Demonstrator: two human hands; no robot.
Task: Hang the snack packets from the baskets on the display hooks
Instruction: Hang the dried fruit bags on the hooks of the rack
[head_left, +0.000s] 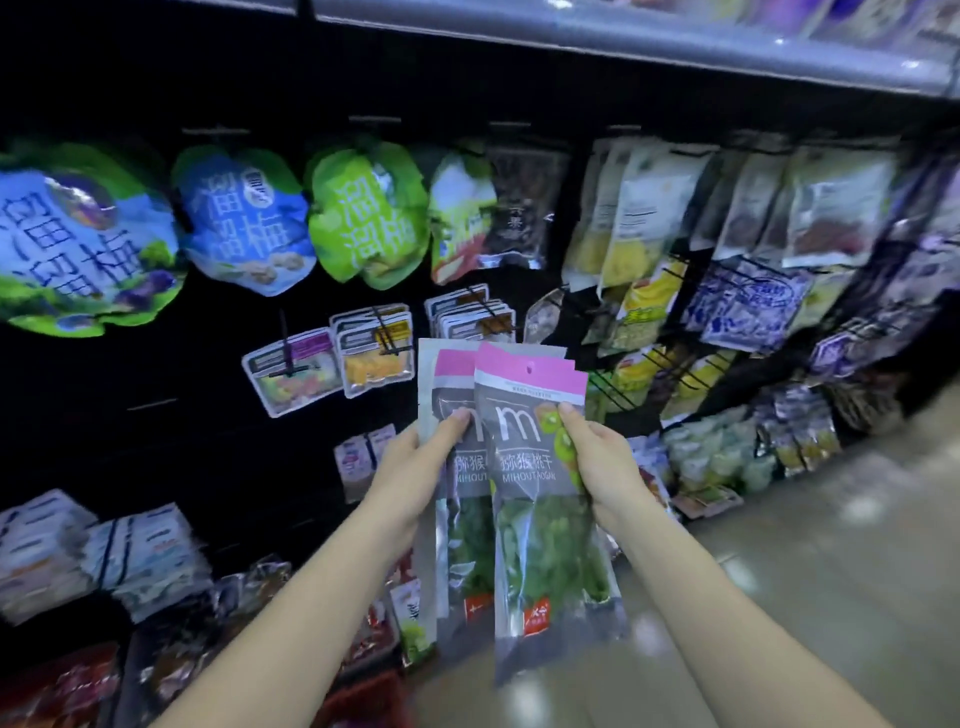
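Observation:
I hold a fan of tall kiwi snack packets with pink tops, grey labels and green contents in front of the black display wall. My left hand (415, 462) grips the rear packets (451, 374) from the left, thumb across their front. My right hand (602, 467) grips the front packet (530, 447) on its right edge, thumb on the kiwi picture. The packets' hang holes are near the top, just below a filled hook with small packets (470, 312). A bare hook (152, 404) juts from the wall at lower left.
Round blue and green plum bags (249, 218) hang in the upper row, clear packets of dried fruit (644, 208) to the right. Stacked packets (140, 551) fill lower hooks at left. A red basket rim (363, 696) shows at the bottom. Pale floor (805, 561) lies right.

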